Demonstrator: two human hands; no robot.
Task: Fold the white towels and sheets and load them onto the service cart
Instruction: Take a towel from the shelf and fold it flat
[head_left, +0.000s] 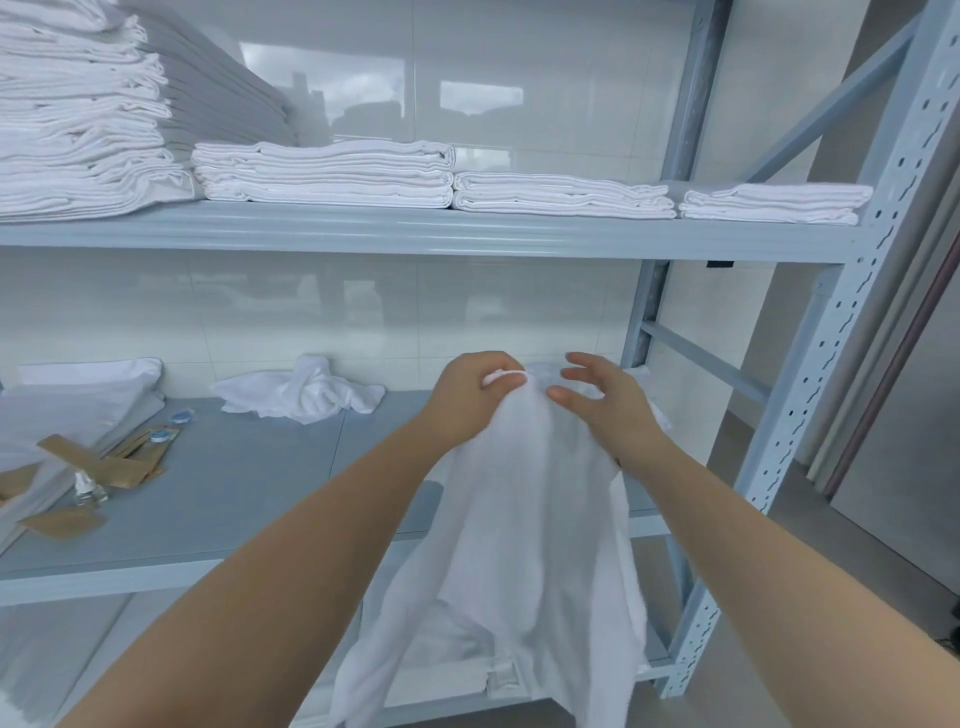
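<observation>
A white towel hangs down in front of the grey shelf rack, held up at its top edge. My left hand pinches that top edge between thumb and curled fingers. My right hand is beside it at the same height, fingers spread and slightly bent over the cloth, the palm against the towel's right side. The towel's lower part drapes past the middle shelf. A crumpled white towel lies at the back of the middle shelf.
Folded white linen stacks line the upper shelf, with a tall pile at left. On the middle shelf's left lie folded sheets, brown paper packets and a small clear bottle. A perforated steel upright stands at right.
</observation>
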